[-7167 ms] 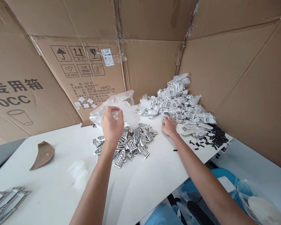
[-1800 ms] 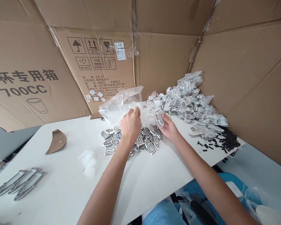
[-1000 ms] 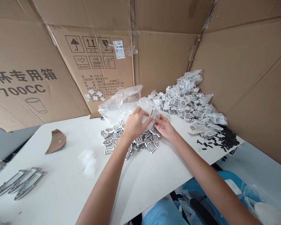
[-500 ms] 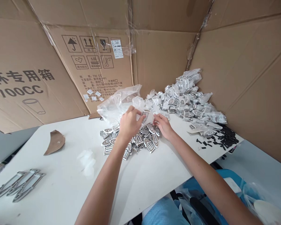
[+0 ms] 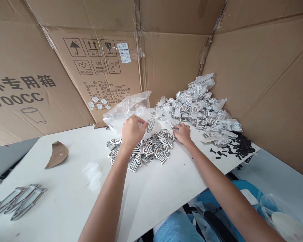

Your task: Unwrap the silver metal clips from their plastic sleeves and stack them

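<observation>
Above the partly hidden metal pile (image 5: 148,150), left hand (image 5: 133,131), grip on arched piece (image 5: 150,124); right hand (image 5: 183,133) alongside, grip unclear

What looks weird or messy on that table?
The small black pieces look messy, scattered at the right end of the white table with strays outside their heap. A brown scrap on the left looks odd too, because its shape is uneven and curved.
</observation>
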`<state>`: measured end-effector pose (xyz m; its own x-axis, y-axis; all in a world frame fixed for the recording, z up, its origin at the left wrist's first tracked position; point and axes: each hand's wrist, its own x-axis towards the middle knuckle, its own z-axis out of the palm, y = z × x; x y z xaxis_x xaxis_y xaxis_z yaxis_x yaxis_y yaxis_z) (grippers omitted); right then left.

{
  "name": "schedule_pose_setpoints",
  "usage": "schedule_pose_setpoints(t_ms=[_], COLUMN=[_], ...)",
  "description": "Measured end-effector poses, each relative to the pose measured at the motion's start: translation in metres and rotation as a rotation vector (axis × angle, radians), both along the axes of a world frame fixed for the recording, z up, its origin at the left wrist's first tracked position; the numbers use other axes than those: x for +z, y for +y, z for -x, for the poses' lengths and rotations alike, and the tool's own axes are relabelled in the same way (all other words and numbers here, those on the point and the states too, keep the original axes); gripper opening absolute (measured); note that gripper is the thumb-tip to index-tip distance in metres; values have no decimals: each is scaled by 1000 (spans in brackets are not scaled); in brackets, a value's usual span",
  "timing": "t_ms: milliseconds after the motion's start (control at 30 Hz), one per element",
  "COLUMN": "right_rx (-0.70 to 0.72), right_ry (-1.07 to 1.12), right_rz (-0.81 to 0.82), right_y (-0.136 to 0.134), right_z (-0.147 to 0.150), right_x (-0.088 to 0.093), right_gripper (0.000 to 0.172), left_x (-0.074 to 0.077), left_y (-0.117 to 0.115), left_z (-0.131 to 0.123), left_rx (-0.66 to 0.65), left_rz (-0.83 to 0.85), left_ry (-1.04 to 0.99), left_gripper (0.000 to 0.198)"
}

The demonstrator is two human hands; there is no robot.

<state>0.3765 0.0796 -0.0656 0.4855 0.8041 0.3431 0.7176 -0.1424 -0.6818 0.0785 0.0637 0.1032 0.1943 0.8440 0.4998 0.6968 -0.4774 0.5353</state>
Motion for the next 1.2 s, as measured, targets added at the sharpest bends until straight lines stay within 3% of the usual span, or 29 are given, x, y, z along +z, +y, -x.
schedule_pose_setpoints(t_ms=[233,667,800,967,1200], right_rx=[5,-114,-102,-114,-127], right_ry=[-82,-60,-62,-43,35], right_rz=[-5,-12,0,25,19], right_y=[6,3,0,-2,-6], right_z=[-7,-22,-22,-19,-14], right_x=[-4,2,4,4,4], right_gripper=[35,24,23,29,24], left_x=[2,8,2,-1,6], left_y=[1,0,5,11,7], left_z=[3,3,6,9,8], left_rx=[94,133,159,75,188], left_rz=[17,-4,-52,-17,-158], left_ry=[-27,3,-49,-80,-245], left_gripper=[19,52,44,28,22])
